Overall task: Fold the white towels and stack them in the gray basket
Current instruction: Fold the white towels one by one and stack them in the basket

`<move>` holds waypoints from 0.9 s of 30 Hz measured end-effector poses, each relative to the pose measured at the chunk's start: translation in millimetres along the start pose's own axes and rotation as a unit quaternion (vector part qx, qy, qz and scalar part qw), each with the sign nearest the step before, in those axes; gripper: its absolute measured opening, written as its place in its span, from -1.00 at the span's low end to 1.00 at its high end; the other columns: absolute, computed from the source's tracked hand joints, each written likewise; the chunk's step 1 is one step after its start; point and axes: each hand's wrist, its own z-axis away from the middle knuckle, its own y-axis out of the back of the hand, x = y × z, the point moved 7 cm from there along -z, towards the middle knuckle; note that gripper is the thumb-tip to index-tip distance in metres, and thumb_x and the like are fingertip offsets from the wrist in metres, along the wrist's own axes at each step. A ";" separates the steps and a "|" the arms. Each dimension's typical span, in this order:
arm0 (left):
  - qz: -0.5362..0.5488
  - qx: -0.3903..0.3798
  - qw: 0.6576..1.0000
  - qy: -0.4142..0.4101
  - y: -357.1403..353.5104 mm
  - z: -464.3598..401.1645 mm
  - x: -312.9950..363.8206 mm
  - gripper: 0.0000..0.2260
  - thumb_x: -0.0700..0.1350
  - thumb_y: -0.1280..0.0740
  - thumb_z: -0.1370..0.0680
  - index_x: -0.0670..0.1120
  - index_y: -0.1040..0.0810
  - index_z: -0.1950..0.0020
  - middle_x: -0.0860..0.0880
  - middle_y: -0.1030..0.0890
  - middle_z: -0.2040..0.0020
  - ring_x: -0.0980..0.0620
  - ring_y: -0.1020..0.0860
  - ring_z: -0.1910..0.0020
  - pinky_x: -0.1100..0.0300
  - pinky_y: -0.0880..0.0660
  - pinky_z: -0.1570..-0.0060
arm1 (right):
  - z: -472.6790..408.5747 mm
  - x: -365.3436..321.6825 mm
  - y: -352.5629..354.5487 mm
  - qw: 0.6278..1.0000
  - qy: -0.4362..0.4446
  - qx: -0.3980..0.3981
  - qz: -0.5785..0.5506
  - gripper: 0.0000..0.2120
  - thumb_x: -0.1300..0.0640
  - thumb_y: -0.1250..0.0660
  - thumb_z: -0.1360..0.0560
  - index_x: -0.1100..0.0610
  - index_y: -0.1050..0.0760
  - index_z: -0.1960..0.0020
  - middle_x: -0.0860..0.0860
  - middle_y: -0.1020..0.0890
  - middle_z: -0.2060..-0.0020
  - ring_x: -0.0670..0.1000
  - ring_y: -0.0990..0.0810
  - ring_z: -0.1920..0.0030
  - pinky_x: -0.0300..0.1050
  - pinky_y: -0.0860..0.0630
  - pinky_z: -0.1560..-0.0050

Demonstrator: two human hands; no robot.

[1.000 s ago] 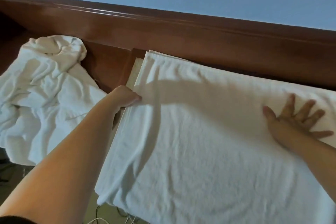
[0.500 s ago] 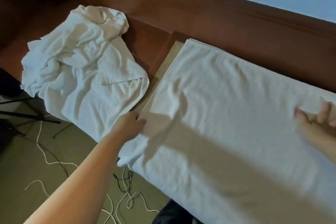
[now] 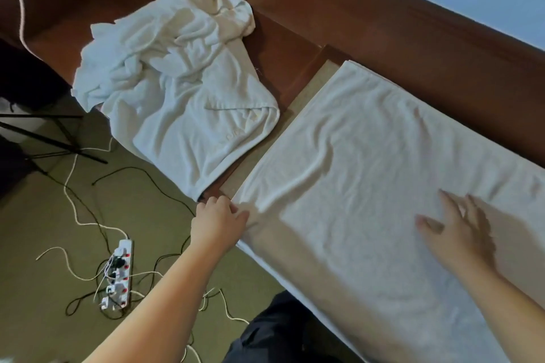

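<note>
A white towel (image 3: 368, 162) lies spread flat over a pale board on the brown wooden surface. My left hand (image 3: 216, 221) is at its near left corner, fingers curled on the towel's edge. My right hand (image 3: 455, 230) lies flat on the towel to the right, fingers spread. A crumpled pile of white towels (image 3: 174, 74) sits to the left on the brown wood. No gray basket is in view.
The brown wooden ledge (image 3: 383, 32) runs behind the towels below a blue wall. On the floor at left lie a white power strip (image 3: 118, 272) with tangled cables and black tripod legs (image 3: 53, 138). Dark trousers (image 3: 280, 330) show at the bottom.
My left hand has slid down the towel's left edge to its near corner. My right hand has moved toward me over the towel. The camera has turned left, showing more floor.
</note>
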 end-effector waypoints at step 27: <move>-0.073 -0.047 0.941 -0.326 -90.2 87.5 232.2 -0.32 0.41 -0.31 -0.52 0.26 -0.24 -0.60 0.01 -0.22 -0.64 -0.13 -0.22 -0.57 -0.15 -0.33 -0.44 | 6.2 150.7 32.0 0.974 -0.144 0.057 -0.166 -0.50 -0.02 -0.38 -0.60 0.01 -0.42 -0.51 0.13 -0.41 -0.40 0.18 -0.51 -0.32 0.03 -0.51 -0.30</move>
